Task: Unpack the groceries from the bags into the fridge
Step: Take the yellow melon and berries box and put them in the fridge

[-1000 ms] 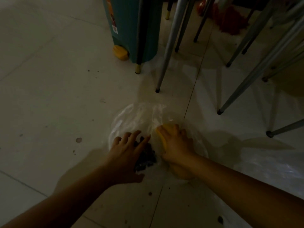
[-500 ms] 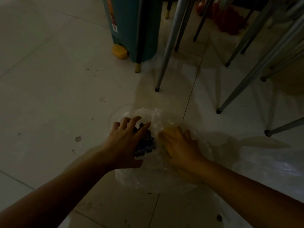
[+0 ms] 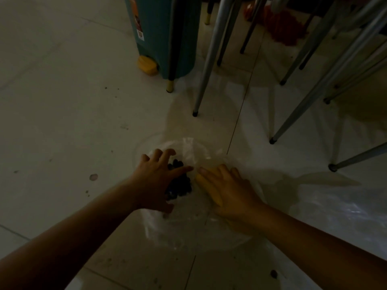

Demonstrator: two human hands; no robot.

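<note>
A clear plastic bag point(image 3: 188, 231) lies on the dim tiled floor in front of me. Inside it sits a dark bunch that looks like grapes point(image 3: 182, 185). My left hand point(image 3: 157, 181) rests over the bunch with its fingers spread, touching it through or inside the bag. My right hand point(image 3: 228, 191) lies flat next to it on a yellow item point(image 3: 206, 185) that is mostly hidden under the palm. Whether either hand has a grip on anything is hidden by the hands themselves.
A teal pedal bin point(image 3: 161, 34) with a yellow pedal point(image 3: 146, 64) stands ahead. Several slanted metal chair and table legs point(image 3: 209, 59) fill the upper right. A red heap point(image 3: 280, 26) lies beyond them. More clear plastic point(image 3: 335, 214) spreads at the right.
Both hands have slid forward and spread flatter over the bag. The yellow item, seen by the right fingers a second ago, is now mostly covered. The view has shifted a little.
</note>
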